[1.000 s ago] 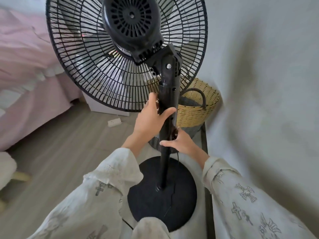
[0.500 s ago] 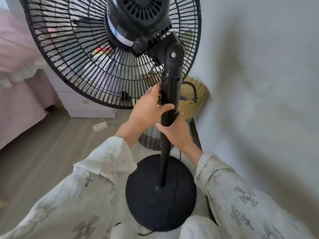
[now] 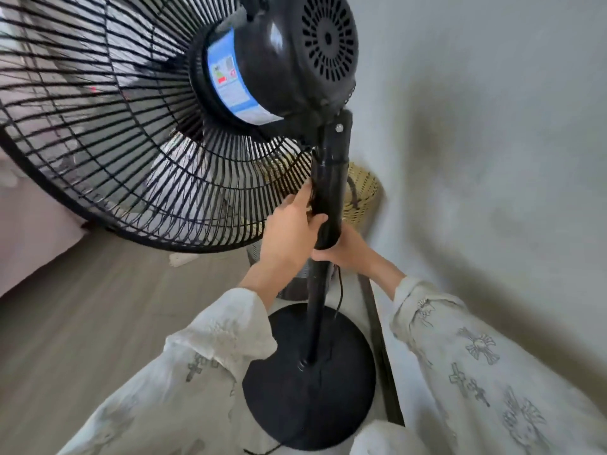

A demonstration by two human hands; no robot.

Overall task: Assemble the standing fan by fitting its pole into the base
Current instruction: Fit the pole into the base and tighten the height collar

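The black standing fan stands upright, its thin pole (image 3: 316, 310) seated in the round black base (image 3: 348, 399) on the floor. The thicker upper pole section (image 3: 330, 192) carries the motor housing (image 3: 295, 57) and the wire grille (image 3: 108, 136), which fills the upper left. My left hand (image 3: 289, 231) wraps the upper pole from the left, thumb across its front. My right hand (image 3: 348, 251) grips the lower end of that thick section from the right and behind. A black cord (image 3: 340, 290) hangs beside the pole.
A grey wall (image 3: 492, 159) runs close on the right. A woven yellow basket (image 3: 363, 195) stands behind the pole in the corner. A small white object (image 3: 182, 259) lies on the wood floor (image 3: 98, 323). Pink bedding (image 3: 29, 234) shows at the left.
The fan head has turned, its motor back now facing right and the grille swung left and nearer. My right hand slid up the pole to just under my left hand.
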